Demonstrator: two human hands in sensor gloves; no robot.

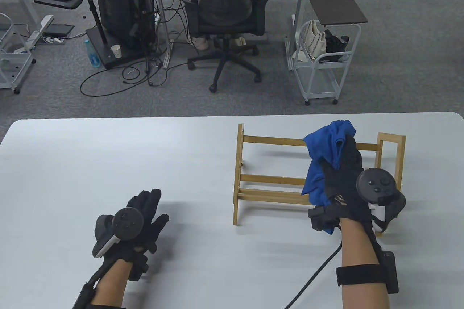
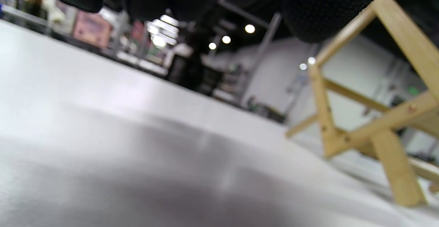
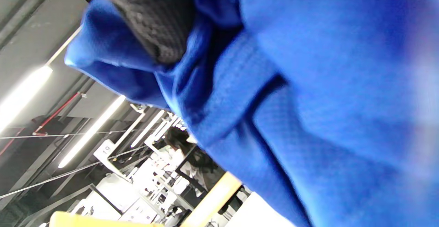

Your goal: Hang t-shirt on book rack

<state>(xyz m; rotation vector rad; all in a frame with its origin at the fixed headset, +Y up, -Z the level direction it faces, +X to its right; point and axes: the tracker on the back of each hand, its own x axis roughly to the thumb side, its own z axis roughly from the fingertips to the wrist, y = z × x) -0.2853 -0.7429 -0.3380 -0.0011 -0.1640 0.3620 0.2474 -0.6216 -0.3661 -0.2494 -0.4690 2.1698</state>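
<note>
Half done at most: right hand (image 1: 344, 182) is gripping the bunched blue t-shirt (image 1: 328, 157) above the book rack (image 1: 253, 182), at 3 o'clock from the spread, idle left hand (image 1: 139, 220); draping is remaining.

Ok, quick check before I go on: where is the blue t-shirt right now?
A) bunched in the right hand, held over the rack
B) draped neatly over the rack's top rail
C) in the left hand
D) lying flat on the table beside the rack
A: the right hand grips the bunched blue t-shirt over the wooden book rack, while the left hand lies spread and holds nothing.
</note>
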